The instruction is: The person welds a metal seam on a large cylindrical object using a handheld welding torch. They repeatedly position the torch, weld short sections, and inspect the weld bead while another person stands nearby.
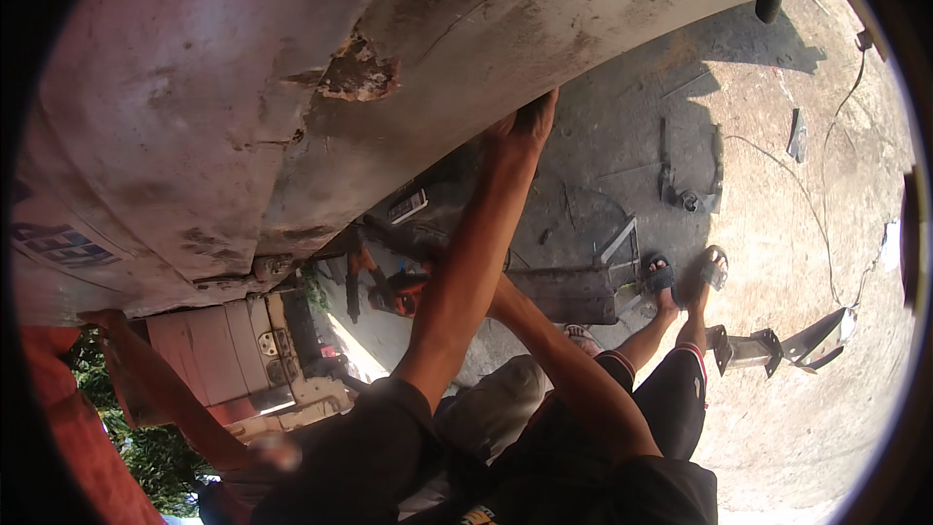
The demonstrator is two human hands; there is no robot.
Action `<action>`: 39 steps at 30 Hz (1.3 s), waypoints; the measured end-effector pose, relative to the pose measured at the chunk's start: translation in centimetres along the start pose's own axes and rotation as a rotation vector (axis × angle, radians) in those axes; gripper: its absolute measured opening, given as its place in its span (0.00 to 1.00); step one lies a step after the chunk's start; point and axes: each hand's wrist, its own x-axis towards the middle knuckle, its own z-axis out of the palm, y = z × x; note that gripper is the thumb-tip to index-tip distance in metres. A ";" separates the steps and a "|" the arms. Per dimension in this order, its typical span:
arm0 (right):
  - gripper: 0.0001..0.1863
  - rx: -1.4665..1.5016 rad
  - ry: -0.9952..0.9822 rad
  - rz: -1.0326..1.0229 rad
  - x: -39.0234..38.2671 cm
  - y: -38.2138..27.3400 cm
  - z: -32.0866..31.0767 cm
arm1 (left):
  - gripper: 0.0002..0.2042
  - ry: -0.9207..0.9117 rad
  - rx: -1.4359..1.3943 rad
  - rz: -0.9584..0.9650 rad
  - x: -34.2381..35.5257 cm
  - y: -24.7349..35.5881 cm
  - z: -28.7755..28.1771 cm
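Note:
Overhead spreads a large, worn white vehicle body panel (418, 107) with a rusty broken patch (360, 70). My left hand (528, 122) reaches up and grips its lower edge; the fingertips are hidden behind it. My right forearm (573, 360) crosses behind the left one, which hides my right hand. Left of that crossing shows a red and black power tool (403, 297); whether my right hand touches it is hidden. Beside the tool is another hand (362, 258), whose owner I cannot make out. At far left, a co-worker's hand (100, 317) meets the panel's bottom edge.
A grey metal beam (559, 297) lies on the concrete floor near sandalled feet (661, 272). Farther right are a metal frame (692, 196), dark brackets (748, 350) and a loose cable (826, 224). A person's grey trousers (496, 403) show below my arms.

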 end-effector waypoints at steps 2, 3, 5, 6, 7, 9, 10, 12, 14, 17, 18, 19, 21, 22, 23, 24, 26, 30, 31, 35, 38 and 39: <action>0.28 0.085 0.039 -0.036 -0.5 0.3 0.3 | 0.22 0.021 -0.021 -0.013 0.1 0.0 0.0; 0.28 0.053 0.026 -0.026 -0.6 0.6 0.5 | 0.22 0.011 -0.022 -0.012 0.1 0.0 0.0; 0.29 0.005 -0.013 0.040 -0.5 1.3 0.8 | 0.22 0.005 -0.020 -0.013 0.2 0.0 0.0; 0.29 -0.018 0.013 -0.043 -0.5 1.6 0.8 | 0.22 -0.025 -0.021 -0.031 0.4 0.0 0.1; 0.30 -0.022 0.044 -0.065 -0.6 1.8 1.0 | 0.22 -0.025 -0.030 -0.035 0.4 0.0 0.1; 0.31 -0.019 0.044 -0.059 -0.8 2.1 1.1 | 0.22 -0.033 -0.038 -0.048 0.4 -0.1 0.0; 0.31 -0.012 0.006 -0.032 -1.0 2.2 1.1 | 0.22 -0.045 -0.037 -0.049 0.4 0.0 0.0; 0.30 -0.041 0.007 0.021 -1.4 2.0 0.9 | 0.23 -0.045 -0.027 -0.049 0.4 -0.1 0.0; 0.28 -0.122 0.061 0.091 -1.9 1.6 0.8 | 0.23 -0.019 -0.006 -0.021 0.4 -0.1 0.1; 0.25 -0.268 0.126 0.075 -2.9 1.1 0.4 | 0.23 -0.050 -0.021 -0.033 0.4 -0.2 0.1; 0.24 -0.239 0.135 0.025 -3.0 1.0 0.5 | 0.23 -0.051 -0.021 -0.029 0.4 -0.2 0.0; 0.23 -0.208 0.155 -0.009 -3.2 0.9 0.6 | 0.23 -0.051 -0.021 -0.026 0.4 -0.2 0.0; 0.22 -0.187 0.170 -0.037 -3.5 0.8 1.0 | 0.23 -0.043 -0.022 -0.028 0.4 -0.2 -0.2; 0.21 -0.198 0.165 -0.035 -3.6 0.8 1.2 | 0.23 -0.038 -0.023 -0.034 0.4 -0.1 -0.2; 0.21 -0.229 0.143 0.000 -3.6 0.8 1.5 | 0.23 -0.022 -0.012 -0.028 0.4 0.0 -0.3; 0.21 -0.231 0.158 -0.019 -3.7 0.7 1.6 | 0.23 -0.038 -0.021 -0.038 0.5 0.1 -0.3; 0.21 -0.282 0.144 0.057 -3.8 0.6 1.8 | 0.23 -0.047 -0.020 -0.037 0.6 0.1 -0.4; 0.21 -0.299 0.158 -0.004 -3.7 0.3 1.8 | 0.23 -0.025 -0.011 -0.033 0.5 0.1 -0.4; 0.21 -0.288 0.143 0.041 -3.7 0.2 1.8 | 0.23 -0.019 -0.014 -0.034 0.4 0.0 -0.4; 0.21 -0.303 0.142 0.064 -3.7 0.2 1.9 | 0.24 -0.049 0.034 -0.011 0.2 -0.4 -0.3; 0.22 -0.323 0.126 0.102 -4.0 0.4 1.9 | 0.25 -0.031 0.008 -0.023 0.1 -0.6 -0.6; 0.21 -0.326 0.130 0.050 -4.0 0.4 2.0 | 0.25 -0.028 0.008 -0.025 0.1 -0.6 -0.7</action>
